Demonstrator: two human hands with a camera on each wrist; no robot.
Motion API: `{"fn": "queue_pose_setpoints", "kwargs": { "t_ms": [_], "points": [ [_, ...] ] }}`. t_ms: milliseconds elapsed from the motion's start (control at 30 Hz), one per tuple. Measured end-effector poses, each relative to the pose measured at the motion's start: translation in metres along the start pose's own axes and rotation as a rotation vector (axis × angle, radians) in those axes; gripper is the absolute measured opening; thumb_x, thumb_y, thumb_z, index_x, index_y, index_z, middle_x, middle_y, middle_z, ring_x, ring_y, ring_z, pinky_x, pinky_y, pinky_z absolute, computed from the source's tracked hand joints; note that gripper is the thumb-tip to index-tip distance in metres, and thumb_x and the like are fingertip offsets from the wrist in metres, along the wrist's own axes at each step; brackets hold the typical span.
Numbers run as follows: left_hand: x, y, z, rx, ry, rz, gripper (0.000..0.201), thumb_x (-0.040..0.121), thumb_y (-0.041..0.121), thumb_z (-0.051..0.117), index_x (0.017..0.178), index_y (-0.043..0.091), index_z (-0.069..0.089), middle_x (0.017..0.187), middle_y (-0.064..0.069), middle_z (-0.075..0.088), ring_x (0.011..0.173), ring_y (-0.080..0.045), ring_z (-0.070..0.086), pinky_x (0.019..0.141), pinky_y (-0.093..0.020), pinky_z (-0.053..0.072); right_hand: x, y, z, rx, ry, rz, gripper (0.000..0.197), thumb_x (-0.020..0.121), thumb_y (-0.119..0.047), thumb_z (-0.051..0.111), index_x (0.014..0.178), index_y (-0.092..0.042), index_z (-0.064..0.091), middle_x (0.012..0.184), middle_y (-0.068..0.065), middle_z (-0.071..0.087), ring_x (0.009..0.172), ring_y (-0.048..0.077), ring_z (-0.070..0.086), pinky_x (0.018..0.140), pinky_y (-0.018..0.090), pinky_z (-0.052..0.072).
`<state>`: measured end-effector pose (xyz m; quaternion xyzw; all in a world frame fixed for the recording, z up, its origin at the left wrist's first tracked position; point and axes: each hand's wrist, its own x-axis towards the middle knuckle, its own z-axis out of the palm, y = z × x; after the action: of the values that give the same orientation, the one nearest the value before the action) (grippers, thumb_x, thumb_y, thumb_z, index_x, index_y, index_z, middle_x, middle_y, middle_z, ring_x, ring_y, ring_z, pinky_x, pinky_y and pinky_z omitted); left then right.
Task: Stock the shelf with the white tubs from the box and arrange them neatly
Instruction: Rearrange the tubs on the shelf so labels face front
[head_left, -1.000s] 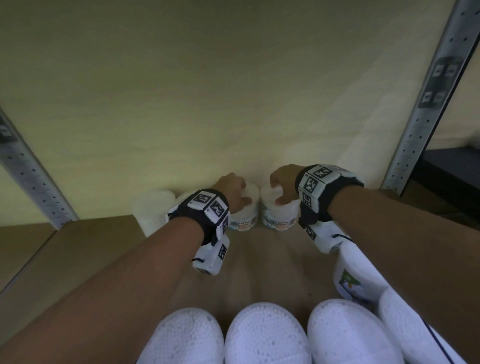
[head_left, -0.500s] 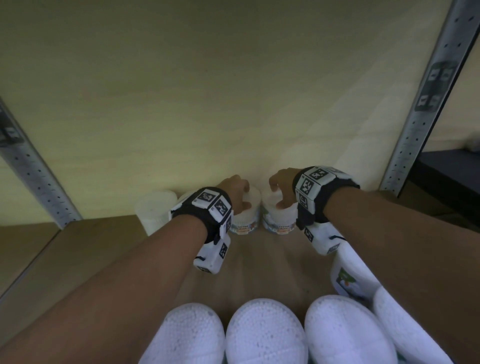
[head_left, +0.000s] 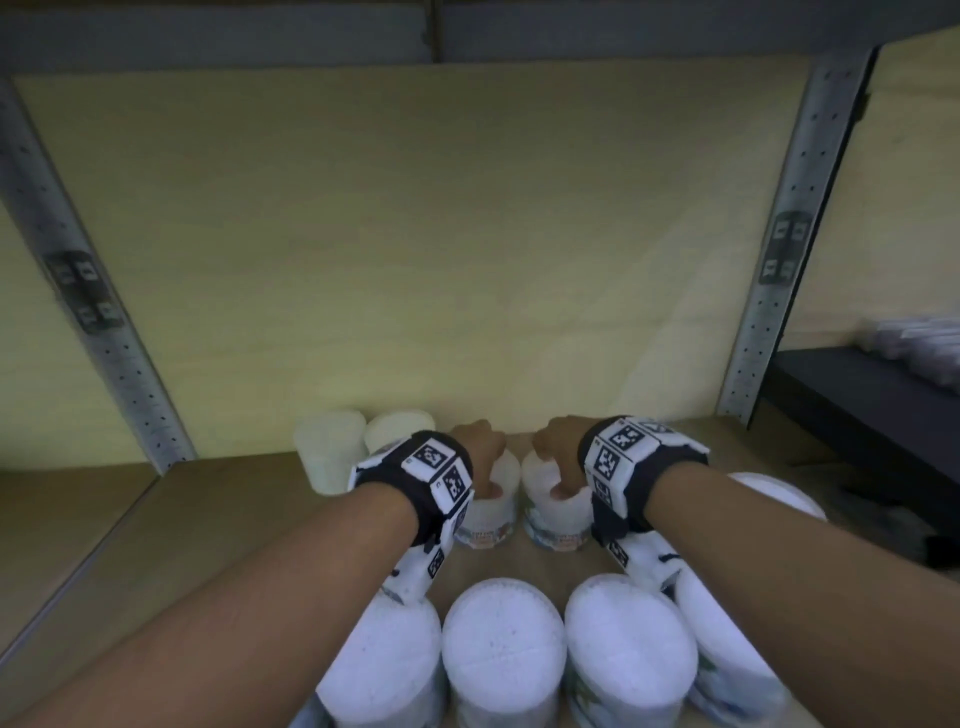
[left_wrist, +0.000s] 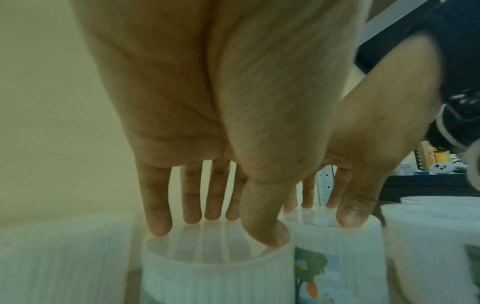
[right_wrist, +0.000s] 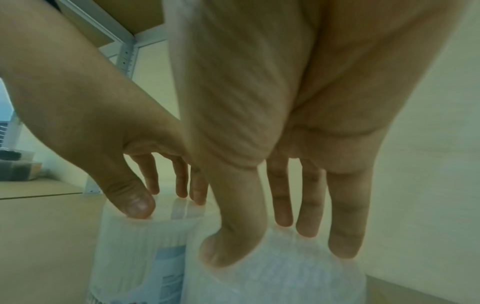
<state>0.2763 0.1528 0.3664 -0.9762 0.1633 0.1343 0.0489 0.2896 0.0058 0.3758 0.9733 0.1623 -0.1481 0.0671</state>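
Two white tubs with printed labels stand side by side on the wooden shelf (head_left: 218, 519). My left hand (head_left: 480, 457) grips the left tub (head_left: 493, 514) from above, thumb on the near rim and fingers over the far rim. My right hand (head_left: 558, 457) holds the right tub (head_left: 556, 527) the same way. In the left wrist view my left hand (left_wrist: 221, 226) sits on its tub (left_wrist: 215, 273). In the right wrist view my right hand (right_wrist: 272, 242) clasps its tub (right_wrist: 285, 283). Both tubs appear to rest on the shelf board.
Two more white tubs (head_left: 330, 457) (head_left: 397, 428) stand at the back left against the pale back panel. A row of several tubs (head_left: 501, 644) lines the front edge beneath my forearms, and another tub (head_left: 779, 493) is at the right. Grey perforated uprights (head_left: 769, 260) flank the bay.
The head view has pulled back and tilted up, showing the upper shelf rail. Both hands stay on the same two tubs, which have barely shifted.
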Motion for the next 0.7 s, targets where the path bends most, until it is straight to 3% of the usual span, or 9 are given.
{"fn": "queue_pose_setpoints", "kwargs": {
  "t_ms": [133, 233, 267, 333, 400, 533, 700],
  "points": [
    [-0.016, 0.009, 0.011, -0.027, 0.041, 0.053, 0.049, 0.089, 0.029, 0.063, 0.127, 0.003, 0.047, 0.129, -0.017, 0.048, 0.112, -0.034, 0.054, 0.093, -0.039, 0.045, 0.022, 0.011, 0.027, -0.062, -0.052, -0.039, 0.086, 0.069, -0.050, 0.077, 0.141, -0.017, 0.042, 0.147, 0.003, 0.041, 0.126, 0.024, 0.048, 0.095, 0.031, 0.041],
    [-0.028, 0.014, 0.015, -0.065, 0.025, 0.042, 0.051, 0.089, 0.028, 0.062, 0.130, 0.004, 0.042, 0.133, -0.016, 0.049, 0.116, -0.032, 0.052, 0.094, -0.039, 0.044, 0.009, 0.010, 0.034, -0.134, 0.021, -0.080, 0.096, 0.054, -0.068, 0.074, 0.135, -0.032, 0.037, 0.143, 0.000, 0.045, 0.114, 0.028, 0.054, 0.091, 0.043, 0.047],
    [-0.032, 0.016, 0.017, -0.067, 0.018, 0.045, 0.052, 0.090, 0.027, 0.061, 0.131, 0.003, 0.041, 0.134, -0.016, 0.048, 0.118, -0.031, 0.051, 0.094, -0.038, 0.043, 0.004, 0.011, 0.037, -0.155, 0.001, -0.065, 0.095, 0.055, -0.069, 0.072, 0.134, -0.033, 0.035, 0.141, -0.001, 0.045, 0.113, 0.028, 0.055, 0.089, 0.042, 0.048],
    [-0.041, 0.022, 0.018, -0.077, 0.005, 0.047, 0.052, 0.091, 0.025, 0.060, 0.133, 0.002, 0.040, 0.136, -0.016, 0.046, 0.120, -0.031, 0.049, 0.094, -0.036, 0.041, -0.005, 0.012, 0.045, -0.079, -0.009, -0.061, 0.079, 0.074, -0.052, 0.070, 0.139, -0.022, 0.036, 0.140, 0.002, 0.043, 0.121, 0.028, 0.050, 0.095, 0.036, 0.043],
    [-0.048, 0.026, 0.019, -0.089, 0.014, 0.045, 0.050, 0.091, 0.025, 0.061, 0.131, 0.001, 0.042, 0.134, -0.017, 0.047, 0.119, -0.031, 0.050, 0.092, -0.035, 0.042, -0.055, -0.007, 0.019, -0.023, -0.064, -0.080, 0.065, 0.086, -0.036, 0.065, 0.139, -0.011, 0.038, 0.141, 0.008, 0.042, 0.125, 0.028, 0.048, 0.099, 0.033, 0.041],
    [-0.059, 0.029, 0.024, -0.115, 0.036, 0.037, 0.050, 0.089, 0.025, 0.062, 0.129, 0.002, 0.044, 0.131, -0.017, 0.049, 0.115, -0.030, 0.052, 0.090, -0.034, 0.043, -0.064, -0.009, 0.020, -0.014, -0.051, -0.083, 0.058, 0.092, -0.026, 0.061, 0.140, -0.005, 0.037, 0.144, 0.014, 0.039, 0.130, 0.030, 0.044, 0.103, 0.034, 0.038],
    [-0.067, 0.031, 0.030, -0.157, 0.033, 0.016, 0.050, 0.088, 0.028, 0.062, 0.128, 0.004, 0.044, 0.127, -0.016, 0.051, 0.111, -0.031, 0.054, 0.088, -0.036, 0.045, -0.074, -0.009, 0.022, 0.033, -0.056, -0.078, 0.056, 0.092, -0.025, 0.061, 0.139, -0.004, 0.038, 0.145, 0.014, 0.038, 0.130, 0.029, 0.043, 0.104, 0.035, 0.038]
  ]
}}
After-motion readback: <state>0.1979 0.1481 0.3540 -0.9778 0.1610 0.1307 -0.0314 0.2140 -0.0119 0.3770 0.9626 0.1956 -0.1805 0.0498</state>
